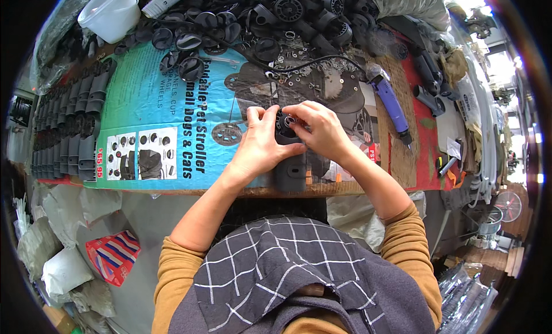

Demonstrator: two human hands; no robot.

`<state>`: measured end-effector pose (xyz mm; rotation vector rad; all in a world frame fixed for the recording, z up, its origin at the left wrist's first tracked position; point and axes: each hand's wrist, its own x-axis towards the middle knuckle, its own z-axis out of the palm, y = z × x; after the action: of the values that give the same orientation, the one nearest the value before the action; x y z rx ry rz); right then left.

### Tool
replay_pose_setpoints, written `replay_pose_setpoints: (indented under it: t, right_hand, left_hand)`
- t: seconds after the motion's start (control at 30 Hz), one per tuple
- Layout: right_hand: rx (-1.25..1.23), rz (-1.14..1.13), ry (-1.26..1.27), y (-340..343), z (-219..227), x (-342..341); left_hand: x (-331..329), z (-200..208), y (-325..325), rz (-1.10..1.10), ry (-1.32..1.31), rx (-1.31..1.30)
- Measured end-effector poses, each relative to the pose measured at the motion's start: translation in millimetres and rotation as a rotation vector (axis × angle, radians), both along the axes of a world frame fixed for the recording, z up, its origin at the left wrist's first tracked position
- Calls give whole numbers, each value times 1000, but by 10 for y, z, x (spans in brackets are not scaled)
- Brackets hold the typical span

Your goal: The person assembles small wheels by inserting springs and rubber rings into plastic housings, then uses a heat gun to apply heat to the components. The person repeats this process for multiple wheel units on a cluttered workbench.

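Near the front edge of the bench, my left hand [259,139] is closed round a black plastic wheel fitting [289,174], thumb along its near side and fingers at its top. The fitting's lower housing points toward me; its upper part has a round, spoked opening. Over that opening my right hand [319,130] pinches a small shiny metal ring [289,121], perhaps a coil of a spring. The fingertips hide part of it, and I cannot tell whether it sits in the opening.
A printed cardboard sheet [138,104] covers the bench. Black plastic parts [287,9] heap at the back, near scattered small metal pieces [299,52]. A purple electric screwdriver [391,104] with a black cord lies right. Rows of grey-black housings [69,127] stand left, below a white tub [109,14].
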<state>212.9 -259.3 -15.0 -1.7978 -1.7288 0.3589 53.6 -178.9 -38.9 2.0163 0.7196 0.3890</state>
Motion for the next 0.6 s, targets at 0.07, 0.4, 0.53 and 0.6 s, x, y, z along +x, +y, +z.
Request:
replay_pose_setpoints:
  t: [0.07, 0.4, 0.53, 0.6]
  right_hand:
    - [-26, -6, -41, -2, 39, -2]
    - [35, -595, -292, 574, 420, 1158]
    - [-191, -609, -444, 926, 176, 1517]
    - [-285, -519, -570, 1029, 94, 1521]
  left_hand:
    - [-4, -77, -1, -6, 43, -30]
    - [-529, 1748, -35, -106, -738, 376]
    - [-456, 1879, -276, 25, -828, 576]
    - [-372, 1697, -190, -246, -823, 657]
